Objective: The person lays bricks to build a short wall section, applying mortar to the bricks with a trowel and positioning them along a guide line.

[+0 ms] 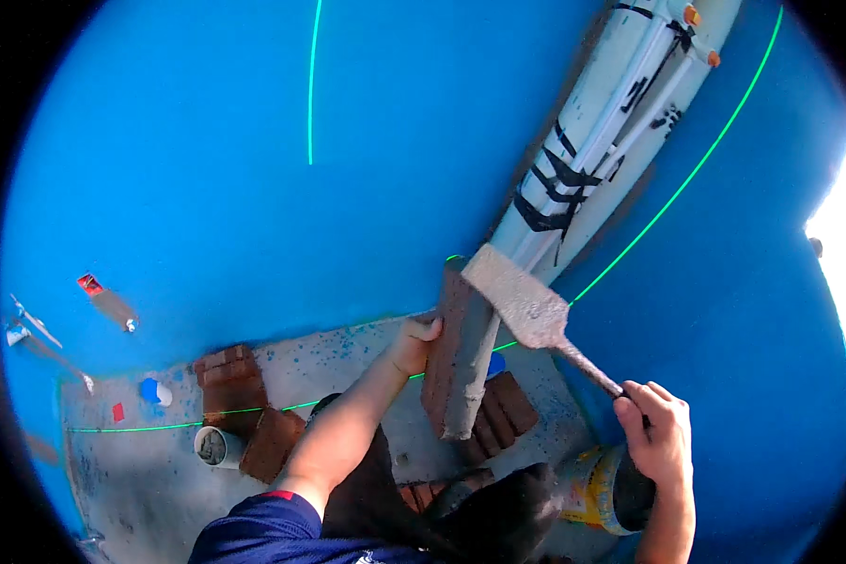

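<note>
Brick [447, 352] gripped in left hand [416, 344], grey mortar [462, 415] along edge; right hand [662, 428] clasping trowel [526, 299] by handle.

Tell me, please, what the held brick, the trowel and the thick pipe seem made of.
Brick: probably fired clay, matte, reddish-brown and rough.
Trowel: likely metal, thin and flat, under a dull, grainy coating.
Thick pipe: perhaps plastic, given its smooth, whitish surface.
</note>
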The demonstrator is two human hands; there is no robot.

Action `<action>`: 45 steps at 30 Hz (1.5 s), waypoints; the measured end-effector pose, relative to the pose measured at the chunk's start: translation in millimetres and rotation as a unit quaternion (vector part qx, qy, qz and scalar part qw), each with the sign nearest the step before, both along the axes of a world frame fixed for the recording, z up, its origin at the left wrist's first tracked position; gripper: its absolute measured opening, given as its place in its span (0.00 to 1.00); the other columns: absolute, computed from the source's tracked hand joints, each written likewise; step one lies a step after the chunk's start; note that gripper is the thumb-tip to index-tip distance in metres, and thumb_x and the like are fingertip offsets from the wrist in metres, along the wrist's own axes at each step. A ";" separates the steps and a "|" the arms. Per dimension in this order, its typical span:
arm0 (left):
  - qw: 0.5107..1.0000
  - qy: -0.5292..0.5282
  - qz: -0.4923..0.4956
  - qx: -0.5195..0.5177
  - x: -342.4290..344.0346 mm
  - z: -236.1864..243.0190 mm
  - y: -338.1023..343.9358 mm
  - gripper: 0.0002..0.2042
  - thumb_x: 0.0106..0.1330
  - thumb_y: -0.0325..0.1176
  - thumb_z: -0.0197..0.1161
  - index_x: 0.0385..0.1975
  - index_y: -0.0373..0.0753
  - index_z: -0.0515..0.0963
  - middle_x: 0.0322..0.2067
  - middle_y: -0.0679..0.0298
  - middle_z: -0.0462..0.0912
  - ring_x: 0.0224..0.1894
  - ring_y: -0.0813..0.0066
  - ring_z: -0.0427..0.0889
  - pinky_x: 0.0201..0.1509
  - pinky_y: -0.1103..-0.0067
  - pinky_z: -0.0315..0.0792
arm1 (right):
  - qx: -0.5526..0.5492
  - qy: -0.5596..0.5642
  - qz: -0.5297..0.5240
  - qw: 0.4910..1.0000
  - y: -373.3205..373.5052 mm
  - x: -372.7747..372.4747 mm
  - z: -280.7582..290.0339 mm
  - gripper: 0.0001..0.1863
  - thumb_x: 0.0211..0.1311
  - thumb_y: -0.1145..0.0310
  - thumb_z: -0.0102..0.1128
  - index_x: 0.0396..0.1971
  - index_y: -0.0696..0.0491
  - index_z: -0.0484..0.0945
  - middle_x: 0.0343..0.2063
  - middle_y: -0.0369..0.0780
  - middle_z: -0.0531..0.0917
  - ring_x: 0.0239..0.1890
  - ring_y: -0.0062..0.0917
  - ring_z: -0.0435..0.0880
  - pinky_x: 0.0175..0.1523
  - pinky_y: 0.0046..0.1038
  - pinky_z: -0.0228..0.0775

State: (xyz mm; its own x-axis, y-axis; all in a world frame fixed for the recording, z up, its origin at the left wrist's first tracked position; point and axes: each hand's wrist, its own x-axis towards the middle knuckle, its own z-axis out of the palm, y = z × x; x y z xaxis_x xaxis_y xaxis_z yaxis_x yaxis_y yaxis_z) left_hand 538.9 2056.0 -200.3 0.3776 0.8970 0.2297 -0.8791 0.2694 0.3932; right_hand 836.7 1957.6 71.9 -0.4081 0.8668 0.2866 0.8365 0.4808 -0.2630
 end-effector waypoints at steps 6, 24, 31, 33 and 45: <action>1.000 0.017 0.004 -0.010 0.1 1.1 -3.7 0.31 0.56 0.41 0.65 0.59 0.37 0.64 0.55 0.57 0.72 0.56 0.60 0.71 0.59 0.63 0.63 | -0.042 0.046 -0.020 0.998 -0.3 19.3 -18.4 0.11 0.59 0.67 0.57 0.33 0.61 0.78 0.23 0.46 0.78 0.22 0.35 0.78 0.27 0.28 0.67; 0.994 -0.063 -0.080 0.029 29.9 2.4 -4.7 0.28 0.59 0.45 0.60 0.56 0.36 0.68 0.52 0.55 0.74 0.53 0.56 0.72 0.56 0.60 0.65 | -0.165 0.319 0.098 0.928 28.4 -16.0 -156.8 0.19 0.67 0.57 0.49 0.41 0.60 0.75 0.17 0.30 0.71 0.18 0.12 0.67 0.23 0.16 0.57; 0.997 -0.031 0.026 -0.065 12.4 -18.7 -2.1 0.31 0.59 0.51 0.59 0.56 0.34 0.65 0.51 0.53 0.73 0.49 0.59 0.75 0.53 0.61 0.69 | -0.161 0.218 0.067 0.960 16.0 11.7 -166.0 0.14 0.62 0.65 0.54 0.39 0.61 0.77 0.21 0.38 0.76 0.25 0.19 0.73 0.30 0.22 0.65; 0.997 -0.072 -0.016 -0.034 2.9 -13.8 -2.3 0.33 0.56 0.51 0.61 0.54 0.32 0.65 0.48 0.52 0.73 0.49 0.58 0.75 0.53 0.64 0.70 | -0.183 0.242 0.045 0.952 5.8 22.2 -177.5 0.14 0.62 0.65 0.54 0.39 0.61 0.77 0.20 0.37 0.76 0.24 0.18 0.73 0.30 0.22 0.65; 0.980 0.072 0.164 -0.083 -67.8 -72.5 23.6 0.34 0.55 0.47 0.62 0.58 0.36 0.61 0.50 0.56 0.71 0.50 0.59 0.72 0.53 0.61 0.68 | -0.131 0.346 -0.320 0.872 -57.4 154.0 -131.5 0.13 0.63 0.65 0.51 0.40 0.60 0.76 0.25 0.33 0.77 0.25 0.15 0.70 0.31 0.20 0.64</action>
